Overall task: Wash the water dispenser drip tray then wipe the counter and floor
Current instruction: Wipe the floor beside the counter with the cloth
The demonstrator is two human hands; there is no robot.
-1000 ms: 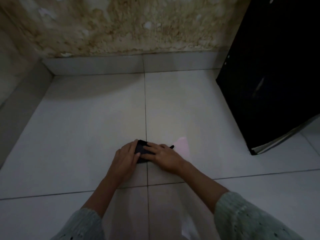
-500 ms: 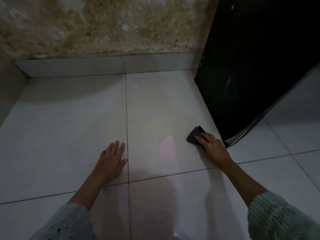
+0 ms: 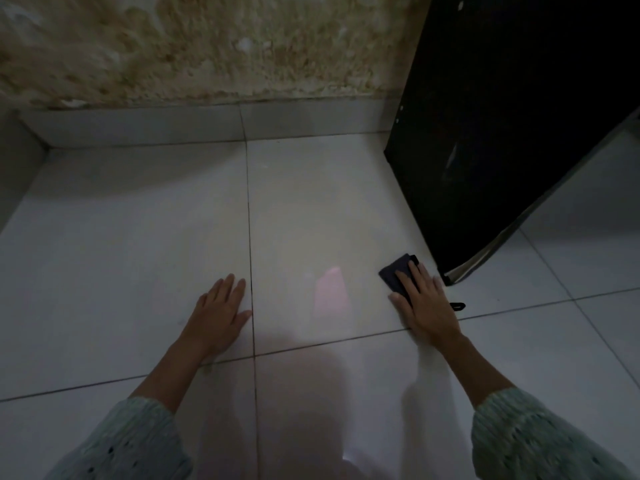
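A small dark folded cloth lies on the white tiled floor, close to the bottom corner of a tall black appliance. My right hand lies flat on top of the cloth, pressing it to the floor and covering its near half. A dark loop of the cloth sticks out to the right of the hand. My left hand rests flat on the floor with fingers together, well to the left of the cloth, holding nothing.
The black appliance stands at the right, its base corner just beyond my right hand. A stained, flaking wall with a tiled skirting runs along the back and left. A pinkish reflection shows on the floor between my hands.
A second ago both hands were together on the cloth at the middle tile joint. My right hand has slid the cloth to the right, up to the appliance; my left hand let go and stays flat.
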